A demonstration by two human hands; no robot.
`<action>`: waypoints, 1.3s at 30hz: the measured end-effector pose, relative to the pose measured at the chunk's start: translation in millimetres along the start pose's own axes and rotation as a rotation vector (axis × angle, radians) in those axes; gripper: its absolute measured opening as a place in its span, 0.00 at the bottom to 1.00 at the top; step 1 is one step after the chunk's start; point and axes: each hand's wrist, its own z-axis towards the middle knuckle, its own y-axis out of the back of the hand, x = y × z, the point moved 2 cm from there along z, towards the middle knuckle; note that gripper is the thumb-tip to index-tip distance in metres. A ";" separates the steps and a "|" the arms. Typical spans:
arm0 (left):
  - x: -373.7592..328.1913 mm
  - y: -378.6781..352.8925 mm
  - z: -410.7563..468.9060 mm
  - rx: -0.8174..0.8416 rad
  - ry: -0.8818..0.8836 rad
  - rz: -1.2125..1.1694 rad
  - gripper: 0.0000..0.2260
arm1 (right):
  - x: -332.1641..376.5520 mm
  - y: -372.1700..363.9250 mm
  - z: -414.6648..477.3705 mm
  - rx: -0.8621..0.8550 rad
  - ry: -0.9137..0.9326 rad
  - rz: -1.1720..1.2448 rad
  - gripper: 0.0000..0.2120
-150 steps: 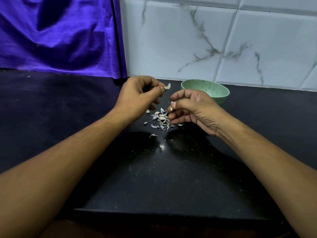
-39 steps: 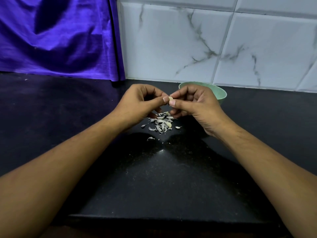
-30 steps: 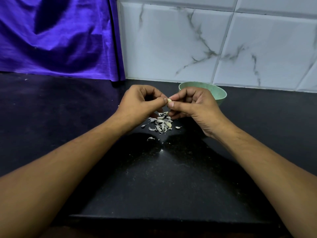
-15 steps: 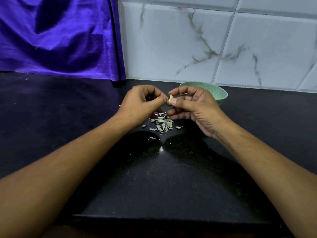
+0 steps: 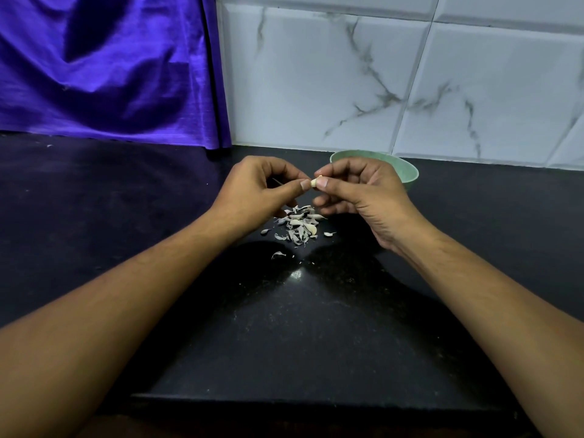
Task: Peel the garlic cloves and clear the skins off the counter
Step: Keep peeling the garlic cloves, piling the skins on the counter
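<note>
Both hands (image 5: pixel 252 189) (image 5: pixel 366 191) pinch one garlic clove (image 5: pixel 315 181) upright, tip upward

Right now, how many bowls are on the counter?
1: the green bowl stands on the black counter near the tiled wall, partly hidden behind the right hand. No other shows in view.

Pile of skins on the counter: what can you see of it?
The pile of skins is a loose heap of thin, pale grey-white flakes, papery-looking, curled and pointed. It lies on the black counter, just nearer the camera than the left hand and the right hand. A few scraps lie apart around it. A plumper cream piece in it may be a clove; unclear.
</note>
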 end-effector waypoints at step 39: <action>-8.7 -6.9 -6.1 -0.012 0.232 -0.267 0.04 | -3.4 -3.9 -1.2 0.007 0.042 -0.047 0.08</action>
